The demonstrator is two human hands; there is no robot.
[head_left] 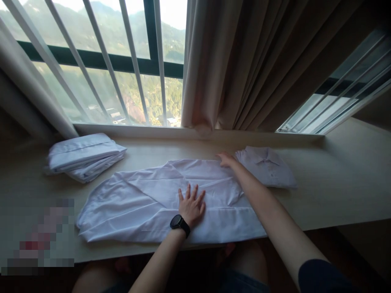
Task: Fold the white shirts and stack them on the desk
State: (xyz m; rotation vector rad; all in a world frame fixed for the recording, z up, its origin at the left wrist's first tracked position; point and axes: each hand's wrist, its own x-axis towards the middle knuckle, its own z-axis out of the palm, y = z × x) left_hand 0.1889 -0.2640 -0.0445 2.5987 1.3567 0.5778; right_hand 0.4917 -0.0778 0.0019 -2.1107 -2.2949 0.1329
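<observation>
A white garment (128,207), apparently a shirt, is spread with its sides turned inward and lies lengthwise on the pale table. My left hand (192,205), with a black watch on its wrist, rests palm down on the middle of the cloth with fingers spread. Reaching across the cloth, my right hand (226,159) is at the garment's far edge on the right; its fingers look apart and touch the fabric there. A neatly folded shirt (265,165), collar up, lies just right of my right hand.
A stack of folded white clothes (87,154) sits at the back left of the table (317,191). Behind stand a barred window (122,61) and a long beige curtain (214,65). A blurred-out patch covers the table's left front.
</observation>
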